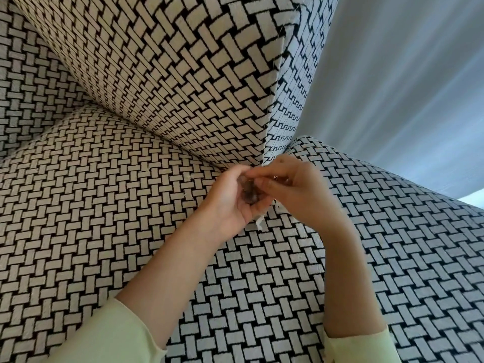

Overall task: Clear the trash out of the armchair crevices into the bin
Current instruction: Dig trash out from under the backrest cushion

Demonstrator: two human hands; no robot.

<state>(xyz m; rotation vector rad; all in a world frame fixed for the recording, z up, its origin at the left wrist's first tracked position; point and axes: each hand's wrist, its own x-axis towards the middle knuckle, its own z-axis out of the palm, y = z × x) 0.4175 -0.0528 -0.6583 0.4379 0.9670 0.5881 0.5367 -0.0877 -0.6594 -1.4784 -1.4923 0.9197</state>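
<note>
Nearest the camera, two pale green sleeves (110,336) cover the forearms, which reach forward over the armchair (78,205), upholstered in a black and cream basket-weave fabric. Both hands meet at the far right corner of the seat, where the seat cushion, the right armrest (392,244) and the backrest (157,74) come together. The left hand (230,197) is cupped, palm turned toward the right one, its fingers curled around a small dark clump of trash (248,195); what the clump is made of cannot be told. The right hand (296,189) is closed into a pinch, its fingertips touching the left hand's fingers just above the clump, with something small and glinting between them that is too blurred to name. Just below the two hands a white scrap (259,221), like torn paper or a tuft of thread, sticks out from under the left palm and lies against the seam. Left of the hands a few tiny pale flecks (187,176) sit on the seat fabric. Beyond the hands the crevice (264,142) runs up between the backrest and the armrest. Farther right, behind the armrest, hangs a pale blue-grey curtain (406,100)
</note>
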